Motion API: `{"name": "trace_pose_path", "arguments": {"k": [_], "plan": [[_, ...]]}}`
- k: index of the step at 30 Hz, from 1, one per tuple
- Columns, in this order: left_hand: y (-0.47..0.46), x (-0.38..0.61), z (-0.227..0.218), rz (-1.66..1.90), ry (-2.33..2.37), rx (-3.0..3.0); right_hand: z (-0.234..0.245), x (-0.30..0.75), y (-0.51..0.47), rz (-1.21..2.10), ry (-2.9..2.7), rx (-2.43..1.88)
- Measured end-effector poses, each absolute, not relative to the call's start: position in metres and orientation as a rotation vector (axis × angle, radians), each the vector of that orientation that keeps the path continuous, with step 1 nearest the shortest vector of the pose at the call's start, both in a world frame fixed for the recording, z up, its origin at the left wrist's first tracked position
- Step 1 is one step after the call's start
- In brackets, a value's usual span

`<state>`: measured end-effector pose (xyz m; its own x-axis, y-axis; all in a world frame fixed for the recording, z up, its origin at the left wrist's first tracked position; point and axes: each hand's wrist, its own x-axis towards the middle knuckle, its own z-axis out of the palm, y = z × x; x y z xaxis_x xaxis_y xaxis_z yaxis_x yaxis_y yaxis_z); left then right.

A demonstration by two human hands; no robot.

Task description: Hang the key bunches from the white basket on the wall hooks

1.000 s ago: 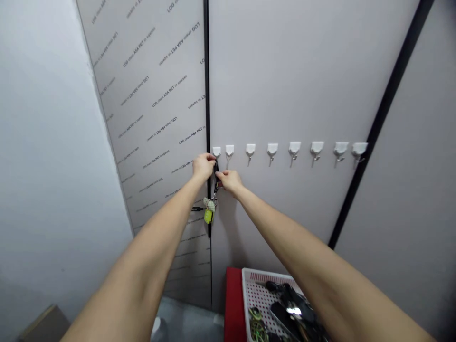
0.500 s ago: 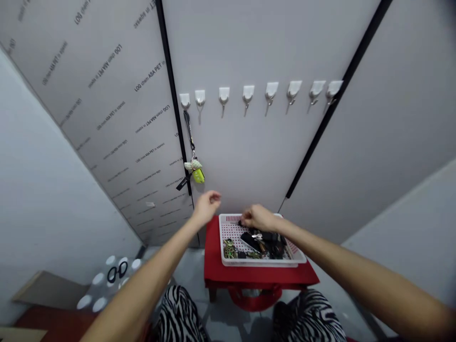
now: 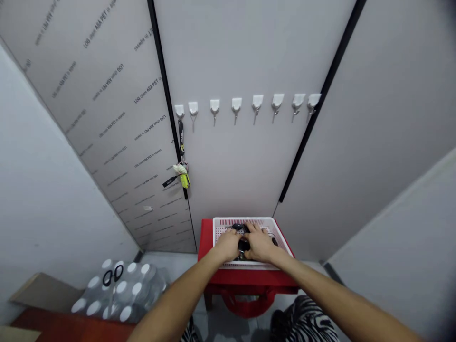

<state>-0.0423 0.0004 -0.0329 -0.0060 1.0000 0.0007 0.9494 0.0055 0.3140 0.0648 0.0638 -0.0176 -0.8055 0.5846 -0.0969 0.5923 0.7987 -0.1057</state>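
A white plastic basket (image 3: 249,266) with a slotted rim holds dark key fobs and other small items. My left hand (image 3: 228,245) is inside its left part, fingers reaching over the contents and touching them. On the right, my right hand (image 3: 260,244) lies over the items with its fingers apart. Between the two hands shows a black, shiny fob-like thing (image 3: 243,245); whether either hand grips it is not visible. Behind them, near the far rim, rests a dark rounded object (image 3: 238,227). Much of the contents is hidden under my hands.
The basket stands on a red stool (image 3: 249,277). A row of white hooks (image 3: 236,104) is stuck on the grey panel; the leftmost carries a black strap with a yellow-green key fob (image 3: 184,181). Scissors (image 3: 112,275) lie on wrapped bottles (image 3: 135,289) at lower left.
My left hand has come down from above the basket's left edge into it. My right hand has moved nearer and opened over the contents. The view has shifted slightly.
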Motion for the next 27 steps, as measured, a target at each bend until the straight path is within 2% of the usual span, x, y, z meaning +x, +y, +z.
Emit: {"name": "trace_pose_path", "arguments": {"k": [6,11,14,17,23,27], "plan": [[-0.005,-0.064,-0.010,0.508,2.037,1.841,-0.008,0.074,0.081,-0.758,3.111,0.789],[-0.010,-0.082,0.015,1.064,1.852,1.446,-0.002,0.079,0.080,-1.139,3.129,1.011],[-0.010,-0.082,0.026,1.388,1.598,1.142,0.002,0.070,0.070,-1.605,3.048,0.843],[-0.011,-0.083,0.039,1.567,1.452,0.976,0.006,0.058,0.061,-1.981,2.900,0.702],[-0.024,-0.104,0.058,1.783,1.367,0.795,0.029,0.060,0.070,-2.313,2.538,0.882],[-0.030,-0.118,0.055,1.855,1.394,0.724,0.061,0.062,0.084,-2.219,2.587,1.057]]}}
